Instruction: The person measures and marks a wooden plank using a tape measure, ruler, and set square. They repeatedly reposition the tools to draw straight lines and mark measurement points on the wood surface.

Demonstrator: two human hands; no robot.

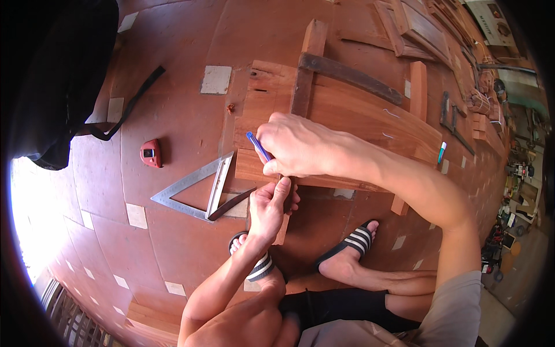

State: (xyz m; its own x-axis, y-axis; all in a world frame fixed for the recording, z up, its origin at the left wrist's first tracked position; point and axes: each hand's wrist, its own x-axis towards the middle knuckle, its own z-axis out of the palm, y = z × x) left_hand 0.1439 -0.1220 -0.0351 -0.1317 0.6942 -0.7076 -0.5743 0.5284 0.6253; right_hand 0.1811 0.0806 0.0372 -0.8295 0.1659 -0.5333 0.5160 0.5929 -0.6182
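At grained wooden board (361,113) — right hand (293,144) tight round slim pen (258,146), left hand (268,207) curled, contents unclear

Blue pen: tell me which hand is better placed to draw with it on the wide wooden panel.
Probably the right hand: it holds the blue pen and is over the wide wooden panel. The left hand is by the panel's near edge, without the pen.
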